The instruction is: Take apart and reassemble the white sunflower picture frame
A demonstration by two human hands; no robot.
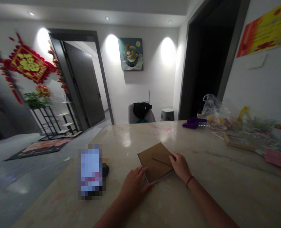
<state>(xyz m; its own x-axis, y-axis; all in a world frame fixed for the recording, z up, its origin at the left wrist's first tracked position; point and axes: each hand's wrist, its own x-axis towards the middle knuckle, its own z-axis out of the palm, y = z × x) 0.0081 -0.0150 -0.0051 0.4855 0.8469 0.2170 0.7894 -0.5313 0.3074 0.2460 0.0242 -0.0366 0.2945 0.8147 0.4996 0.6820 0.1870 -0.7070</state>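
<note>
A picture frame (156, 172) lies back side up on the table in front of me, showing its brown backing board, a flat stand leg and a thin white rim. My left hand (136, 181) is at its near left corner, with a finger over the board and the thumb along the near edge. On the right side, my right hand (179, 164), with a red cord at the wrist, grips the frame's edge near the end of the stand leg. Its lower fingers are hidden behind the hand.
A phone (90, 171), pixelated, stands on the left of the marble-look table (209, 190). Along the right side are a purple cloth (193, 122), a clear plastic bag (214, 109), a wooden frame (239, 142) and a pink packet (278, 158). Beyond the table stands a chair (131, 114).
</note>
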